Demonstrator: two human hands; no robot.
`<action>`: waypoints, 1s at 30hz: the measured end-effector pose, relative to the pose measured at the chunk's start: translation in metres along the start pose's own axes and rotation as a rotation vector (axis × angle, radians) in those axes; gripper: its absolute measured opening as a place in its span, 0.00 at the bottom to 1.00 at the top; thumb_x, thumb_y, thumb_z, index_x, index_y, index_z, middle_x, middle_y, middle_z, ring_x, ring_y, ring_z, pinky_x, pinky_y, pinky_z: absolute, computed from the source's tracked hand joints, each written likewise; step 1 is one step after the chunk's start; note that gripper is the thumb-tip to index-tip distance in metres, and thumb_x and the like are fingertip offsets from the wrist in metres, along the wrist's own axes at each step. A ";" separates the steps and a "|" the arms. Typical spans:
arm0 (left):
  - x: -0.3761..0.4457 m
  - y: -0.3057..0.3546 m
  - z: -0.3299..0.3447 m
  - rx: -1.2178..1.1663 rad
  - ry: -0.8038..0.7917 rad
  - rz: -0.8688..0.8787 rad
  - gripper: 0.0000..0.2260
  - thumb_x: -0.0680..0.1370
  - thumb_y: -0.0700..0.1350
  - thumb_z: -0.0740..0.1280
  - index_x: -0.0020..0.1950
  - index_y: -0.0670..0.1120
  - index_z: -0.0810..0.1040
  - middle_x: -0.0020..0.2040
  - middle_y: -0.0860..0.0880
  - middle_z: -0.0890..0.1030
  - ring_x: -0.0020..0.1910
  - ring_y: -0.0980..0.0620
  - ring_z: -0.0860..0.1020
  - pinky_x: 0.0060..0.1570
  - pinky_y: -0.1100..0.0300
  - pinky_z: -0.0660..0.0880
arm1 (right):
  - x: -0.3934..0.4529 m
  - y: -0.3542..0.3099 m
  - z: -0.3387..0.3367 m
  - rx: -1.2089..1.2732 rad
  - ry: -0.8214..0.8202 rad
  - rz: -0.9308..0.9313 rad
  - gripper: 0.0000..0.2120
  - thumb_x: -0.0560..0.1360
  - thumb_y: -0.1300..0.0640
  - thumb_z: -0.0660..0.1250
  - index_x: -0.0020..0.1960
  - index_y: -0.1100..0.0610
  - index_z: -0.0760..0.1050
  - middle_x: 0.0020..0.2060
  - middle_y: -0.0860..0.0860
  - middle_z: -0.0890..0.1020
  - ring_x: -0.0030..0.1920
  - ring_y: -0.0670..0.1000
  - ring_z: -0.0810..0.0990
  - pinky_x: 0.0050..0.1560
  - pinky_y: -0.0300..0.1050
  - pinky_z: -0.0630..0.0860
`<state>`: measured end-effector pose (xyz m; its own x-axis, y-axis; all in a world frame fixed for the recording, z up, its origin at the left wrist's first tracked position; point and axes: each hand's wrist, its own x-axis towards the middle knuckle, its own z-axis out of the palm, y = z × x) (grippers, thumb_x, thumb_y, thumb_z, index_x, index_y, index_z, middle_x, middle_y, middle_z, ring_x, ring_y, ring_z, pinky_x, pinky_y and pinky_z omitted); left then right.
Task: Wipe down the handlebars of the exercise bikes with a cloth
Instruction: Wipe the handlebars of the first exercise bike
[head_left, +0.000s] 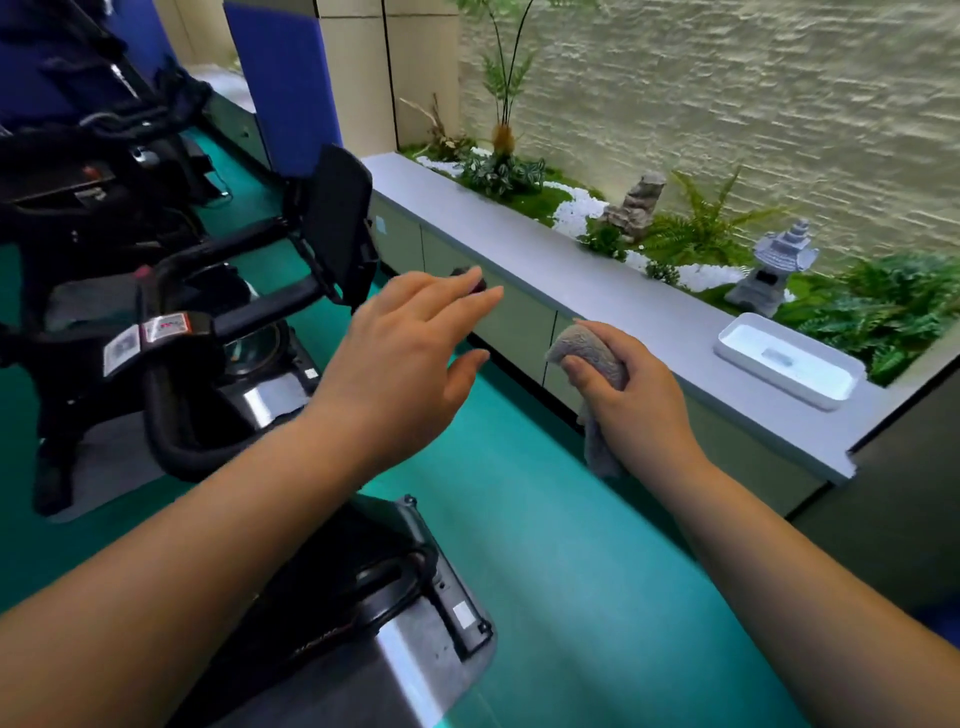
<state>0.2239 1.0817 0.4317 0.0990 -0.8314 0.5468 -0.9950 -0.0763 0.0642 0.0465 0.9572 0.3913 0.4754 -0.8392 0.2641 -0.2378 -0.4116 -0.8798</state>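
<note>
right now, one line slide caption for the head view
Right hand grips cloth; open left hand reaches toward bike handlebar.

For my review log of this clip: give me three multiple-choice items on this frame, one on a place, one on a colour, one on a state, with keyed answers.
1. Where does the white tray sit?
A. On the grey ledge
B. On the floor
C. On a bike seat

2. What colour is the floor?
A. Red
B. Teal green
C. White

3. What is the right hand doing?
A. Hanging empty
B. Pressing the tray
C. Gripping the grey cloth

Answers: 1 A, the tray rests on the ledge by the plants. 2 B, the floor shows teal green between bikes and cabinets. 3 C, its fingers curl round the bunched cloth, while the left hand reaches out open.
</note>
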 end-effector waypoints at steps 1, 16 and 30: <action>0.003 -0.013 -0.005 0.003 -0.008 0.016 0.23 0.76 0.53 0.59 0.71 0.49 0.70 0.70 0.51 0.72 0.64 0.46 0.70 0.65 0.47 0.67 | 0.000 -0.006 0.006 0.000 0.018 -0.006 0.12 0.76 0.52 0.68 0.59 0.43 0.75 0.46 0.37 0.78 0.40 0.33 0.76 0.36 0.23 0.69; 0.042 -0.149 -0.011 -0.045 -0.078 0.388 0.24 0.73 0.49 0.71 0.69 0.51 0.73 0.70 0.49 0.72 0.68 0.45 0.69 0.67 0.43 0.65 | -0.019 -0.075 0.109 -0.047 0.374 0.039 0.14 0.76 0.52 0.67 0.58 0.37 0.72 0.51 0.30 0.75 0.49 0.25 0.72 0.46 0.18 0.65; 0.070 -0.162 0.017 0.016 -0.124 0.461 0.22 0.75 0.59 0.54 0.58 0.50 0.78 0.52 0.51 0.80 0.60 0.48 0.74 0.73 0.42 0.52 | 0.017 -0.085 0.114 -0.367 0.523 -0.147 0.20 0.72 0.54 0.73 0.63 0.51 0.77 0.46 0.47 0.74 0.46 0.36 0.71 0.50 0.24 0.64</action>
<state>0.3917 1.0268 0.4451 -0.3540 -0.8400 0.4111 -0.9350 0.3084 -0.1750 0.1713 1.0183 0.4253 0.0720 -0.7893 0.6098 -0.5192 -0.5517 -0.6527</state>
